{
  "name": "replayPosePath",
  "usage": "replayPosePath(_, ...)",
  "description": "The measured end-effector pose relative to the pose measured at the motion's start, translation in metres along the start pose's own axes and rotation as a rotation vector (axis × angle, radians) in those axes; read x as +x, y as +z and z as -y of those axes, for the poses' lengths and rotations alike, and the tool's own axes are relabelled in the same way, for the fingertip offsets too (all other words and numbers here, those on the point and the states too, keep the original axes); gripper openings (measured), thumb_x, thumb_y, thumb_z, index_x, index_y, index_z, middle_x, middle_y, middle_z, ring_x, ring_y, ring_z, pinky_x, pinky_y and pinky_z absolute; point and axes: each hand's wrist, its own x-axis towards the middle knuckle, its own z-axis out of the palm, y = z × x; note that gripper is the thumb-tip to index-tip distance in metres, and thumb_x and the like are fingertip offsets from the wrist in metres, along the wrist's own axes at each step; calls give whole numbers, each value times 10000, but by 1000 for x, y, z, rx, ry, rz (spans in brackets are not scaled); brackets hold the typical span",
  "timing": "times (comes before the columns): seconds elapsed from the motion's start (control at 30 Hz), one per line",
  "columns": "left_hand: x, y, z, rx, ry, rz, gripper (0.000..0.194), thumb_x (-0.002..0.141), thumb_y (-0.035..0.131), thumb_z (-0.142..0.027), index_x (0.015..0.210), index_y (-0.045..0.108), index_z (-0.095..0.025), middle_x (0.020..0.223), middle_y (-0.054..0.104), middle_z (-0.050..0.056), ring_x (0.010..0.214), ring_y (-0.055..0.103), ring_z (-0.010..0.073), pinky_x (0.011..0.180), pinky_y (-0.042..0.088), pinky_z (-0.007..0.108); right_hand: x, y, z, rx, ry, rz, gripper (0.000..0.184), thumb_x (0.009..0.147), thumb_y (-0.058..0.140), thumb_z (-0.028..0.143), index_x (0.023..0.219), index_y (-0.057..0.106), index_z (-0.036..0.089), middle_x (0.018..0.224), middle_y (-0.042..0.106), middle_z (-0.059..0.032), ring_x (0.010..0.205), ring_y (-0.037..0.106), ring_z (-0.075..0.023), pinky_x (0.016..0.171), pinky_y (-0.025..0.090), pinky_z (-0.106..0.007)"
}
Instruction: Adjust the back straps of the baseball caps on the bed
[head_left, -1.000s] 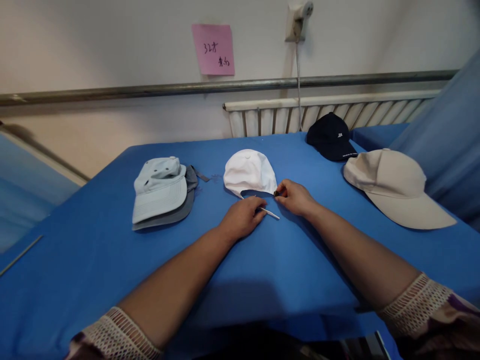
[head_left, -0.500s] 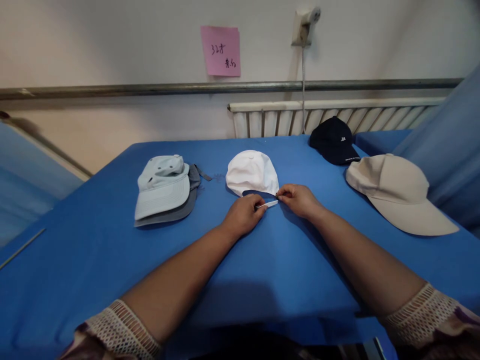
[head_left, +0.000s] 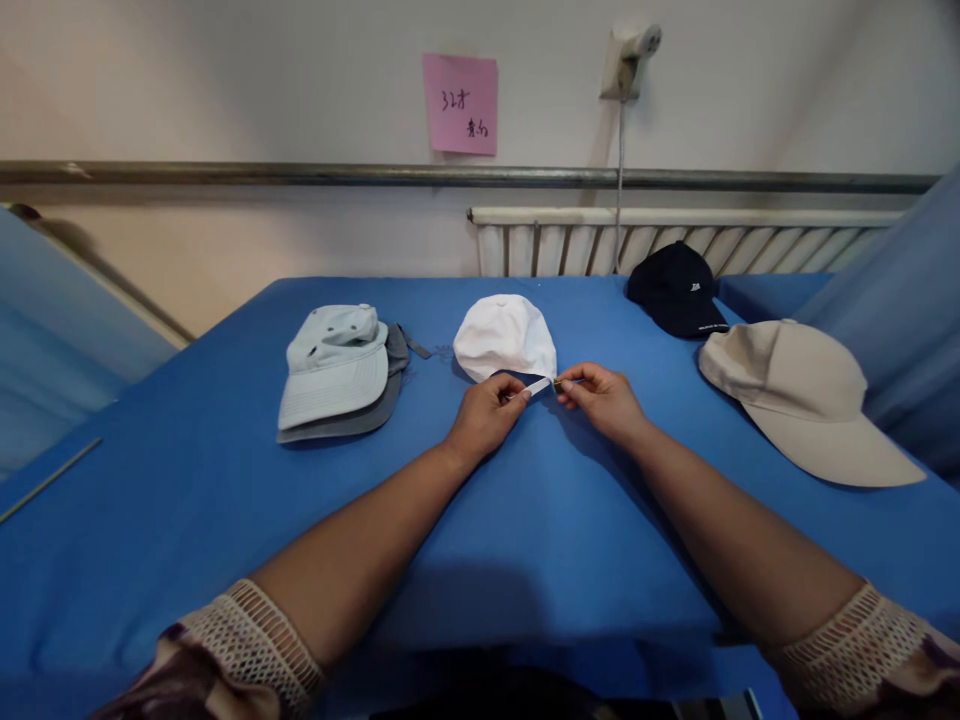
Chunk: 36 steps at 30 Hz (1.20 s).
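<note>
A white cap (head_left: 504, 336) lies in the middle of the blue-covered table (head_left: 225, 500), its back opening toward me. My left hand (head_left: 486, 416) pinches the cap's white back strap (head_left: 537, 386) between thumb and fingers. My right hand (head_left: 600, 398) is closed on the small metal buckle at the strap's other end, right beside the left fingertips. Both hands rest on the cloth just behind the cap.
A light blue cap (head_left: 336, 362) lies stacked on a grey cap (head_left: 375, 405) at the left. A beige cap (head_left: 802, 396) and a dark navy cap (head_left: 676, 288) lie at the right. A radiator (head_left: 675, 240), a rail and a pink note (head_left: 460, 90) are on the wall behind.
My left hand lifted the loose strap end from the cloth and brought it up to the buckle held by my right hand. The camera view shifted slightly left.
</note>
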Motion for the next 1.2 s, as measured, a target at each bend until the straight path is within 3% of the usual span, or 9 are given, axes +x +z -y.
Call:
replayPosePath(0.3, -2, 0, -6, -12, 44, 50, 217, 825, 590, -372, 797, 651, -166, 702, 624, -14, 615, 523, 110, 581, 410, 227, 1, -1, 5, 289, 120, 34, 309, 630, 759, 412, 785, 642, 172, 675, 658, -2, 595, 588, -104, 580, 472, -236)
replayPosePath(1.2, -4, -1, -9, 59, 48, 33, 193, 826, 591, -342, 782, 658, -167, 714, 649, -4, 618, 550, 117, 576, 403, 233, -6, 2, 14, 180, 37, 78, 240, 699, 715, 385, 784, 643, 173, 639, 661, -3, 564, 584, -113, 581, 479, -258)
